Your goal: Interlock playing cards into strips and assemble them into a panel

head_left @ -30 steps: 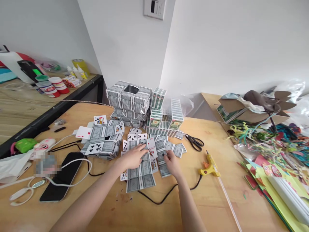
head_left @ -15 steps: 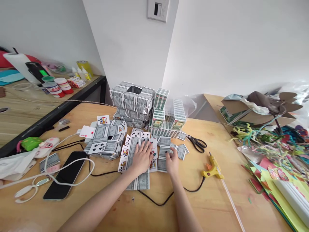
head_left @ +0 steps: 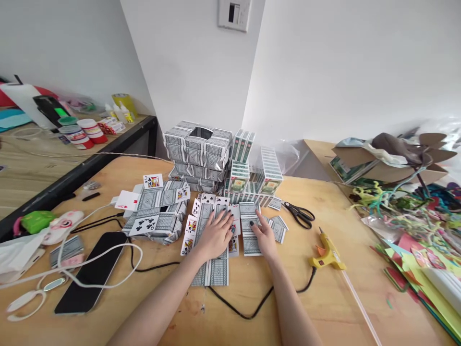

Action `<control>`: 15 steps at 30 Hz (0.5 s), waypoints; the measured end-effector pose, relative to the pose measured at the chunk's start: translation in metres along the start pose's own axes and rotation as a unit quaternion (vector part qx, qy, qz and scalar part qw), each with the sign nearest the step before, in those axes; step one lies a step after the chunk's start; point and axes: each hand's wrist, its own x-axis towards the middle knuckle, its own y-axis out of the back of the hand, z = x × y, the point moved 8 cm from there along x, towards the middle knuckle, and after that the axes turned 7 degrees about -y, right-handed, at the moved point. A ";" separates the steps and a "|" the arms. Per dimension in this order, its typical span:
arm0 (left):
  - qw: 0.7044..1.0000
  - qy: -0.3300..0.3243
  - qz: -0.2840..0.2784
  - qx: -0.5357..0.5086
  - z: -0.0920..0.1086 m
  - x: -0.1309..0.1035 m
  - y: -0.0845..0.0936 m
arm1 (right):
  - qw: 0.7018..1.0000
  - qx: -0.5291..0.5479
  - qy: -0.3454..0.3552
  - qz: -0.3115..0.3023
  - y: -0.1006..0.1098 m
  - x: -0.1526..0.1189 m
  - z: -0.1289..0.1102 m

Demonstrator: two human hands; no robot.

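Observation:
My left hand [head_left: 216, 235] lies flat with fingers stretched over a panel of joined playing cards [head_left: 219, 273], backs up, with face-up cards [head_left: 188, 242] along its edges. Just right of the panel, my right hand [head_left: 264, 235] rests its fingers on a column of face-down playing cards [head_left: 251, 244], thumb and index finger apart. More loose cards [head_left: 279, 225] lie beyond that hand, partly covered by it. Behind stand a tall card-covered box structure [head_left: 197, 149] with a square opening on top and stacked green card boxes [head_left: 271, 175].
Black scissors [head_left: 299, 215] and a yellow glue gun [head_left: 327, 252] lie at right, its black cord running below my hands. At left are a card-covered piece [head_left: 162, 221], a phone [head_left: 90, 276] and a white cable [head_left: 118, 244]. Pipe cleaners and coloured paper [head_left: 406, 269] crowd the right edge.
My right hand has moved up along the column of cards, its fingers spreading. My left hand stays flat on the panel. The whole view has shifted slightly.

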 end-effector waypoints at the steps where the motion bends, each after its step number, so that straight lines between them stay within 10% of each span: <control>1: 1.000 -0.009 -0.002 0.002 0.001 -0.001 0.001 | 1.000 -0.003 -0.005 -0.009 -0.001 0.000 0.001; 15: 0.999 -0.031 -0.027 -0.003 0.002 -0.003 -0.004 | 0.987 -0.149 0.057 0.038 0.007 0.001 -0.003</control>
